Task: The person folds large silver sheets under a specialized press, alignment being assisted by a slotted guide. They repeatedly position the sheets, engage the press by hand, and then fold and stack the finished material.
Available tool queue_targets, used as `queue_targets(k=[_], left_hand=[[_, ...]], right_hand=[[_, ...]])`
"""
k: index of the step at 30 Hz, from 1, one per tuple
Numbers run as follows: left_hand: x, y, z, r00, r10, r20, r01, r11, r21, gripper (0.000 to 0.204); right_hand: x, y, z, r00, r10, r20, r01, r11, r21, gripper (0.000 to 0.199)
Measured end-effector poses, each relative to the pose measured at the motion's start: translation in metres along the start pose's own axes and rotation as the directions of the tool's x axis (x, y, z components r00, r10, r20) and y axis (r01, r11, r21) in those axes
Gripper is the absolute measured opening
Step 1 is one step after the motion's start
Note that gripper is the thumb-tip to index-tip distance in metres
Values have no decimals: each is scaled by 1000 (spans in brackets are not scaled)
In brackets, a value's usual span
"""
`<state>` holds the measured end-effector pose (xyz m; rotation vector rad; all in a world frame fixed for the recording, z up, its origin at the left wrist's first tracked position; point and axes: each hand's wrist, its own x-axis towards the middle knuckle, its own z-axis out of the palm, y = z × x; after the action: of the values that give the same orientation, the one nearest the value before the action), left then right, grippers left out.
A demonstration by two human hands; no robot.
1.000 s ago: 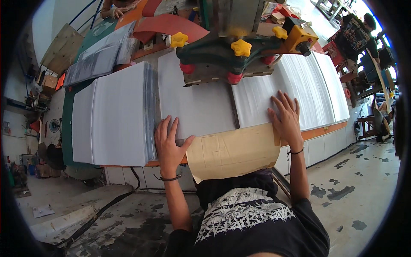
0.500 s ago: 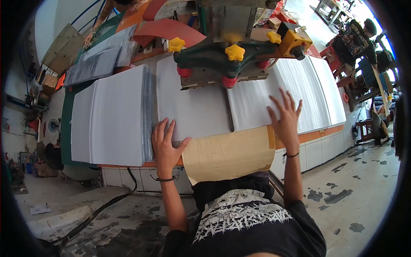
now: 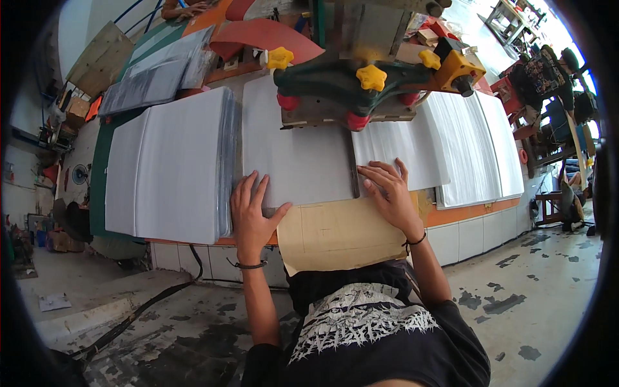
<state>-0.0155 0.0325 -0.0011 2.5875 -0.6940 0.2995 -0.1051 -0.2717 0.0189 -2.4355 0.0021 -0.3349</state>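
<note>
My left hand (image 3: 253,209) lies with spread fingers at the near left corner of a whitish sheet (image 3: 293,155), its thumb along the near edge. My right hand (image 3: 391,197) has its fingers stretched out over the near left part of a white sheet (image 3: 412,145), the fingertips close to a dark thin bar (image 3: 354,171) between the two sheets. Neither hand grips anything. Below both hands a tan cardboard flap (image 3: 342,235) hangs toward me from the work surface. Above the sheets stands a press head (image 3: 361,80) with dark green arms, whose pad covers their far parts.
Stacks of white sheets stand at left (image 3: 171,168) and right (image 3: 480,155). Yellow star knobs (image 3: 372,77) and a yellow control box (image 3: 459,72) sit on the press. Plastic-wrapped packs (image 3: 151,74) lie far left; another person's hand (image 3: 191,9) is beyond them.
My right hand has moved left and come down beside the dark bar. The white sheet under it now shows a separate right edge over the right stack. My left hand stays at its corner.
</note>
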Motion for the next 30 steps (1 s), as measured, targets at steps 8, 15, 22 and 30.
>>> queue_targets(k=[8, 15, 22, 30], left_hand=[[1, 1, 0, 1000, -6, -1, 6, 1000, -22, 73], [0, -1, 1, 1000, -12, 3, 12, 1000, -28, 73], [0, -1, 2, 1000, -9, -3, 9, 1000, -22, 72], [0, 0, 1, 1000, -17, 4, 17, 999, -31, 72]], right_hand=[[-1, 7, 1, 995, 59, -84, -47, 990, 131, 31], [-2, 8, 0, 996, 48, -70, -37, 988, 152, 35], [-2, 9, 1, 997, 25, -69, -16, 991, 132, 36], [-4, 10, 2, 999, 14, -44, -9, 995, 104, 40]])
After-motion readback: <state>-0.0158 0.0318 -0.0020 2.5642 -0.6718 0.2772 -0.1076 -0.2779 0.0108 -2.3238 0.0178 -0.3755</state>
